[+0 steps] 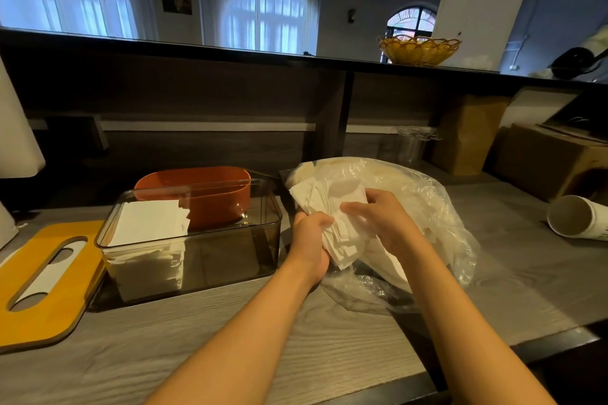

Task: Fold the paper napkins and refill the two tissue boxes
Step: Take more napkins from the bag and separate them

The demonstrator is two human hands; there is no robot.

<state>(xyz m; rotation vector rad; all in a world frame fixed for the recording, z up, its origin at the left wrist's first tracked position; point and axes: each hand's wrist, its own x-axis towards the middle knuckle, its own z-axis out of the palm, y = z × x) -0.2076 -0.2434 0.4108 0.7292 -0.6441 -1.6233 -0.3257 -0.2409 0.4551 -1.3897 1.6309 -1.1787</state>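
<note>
A bundle of white paper napkins (339, 223) is held above the counter, just right of the boxes. My left hand (311, 240) grips its lower left side, and my right hand (381, 217) grips it from the right. Behind and under the hands lies a clear plastic bag (437, 207) holding more napkins. A smoky transparent tissue box (256, 240) stands to the left, lid off, with a stack of folded napkins (148, 223) in its left half. An orange tissue box (197, 181) stands directly behind it. A yellow slotted lid (65, 276) lies flat at the far left.
A white paper cup (575, 217) lies on its side at the right. Cardboard boxes (543, 158) and a brown paper bag (467, 135) stand at the back right. A woven basket (419, 49) sits on the upper ledge. The grey wood counter (329, 339) ends close to me.
</note>
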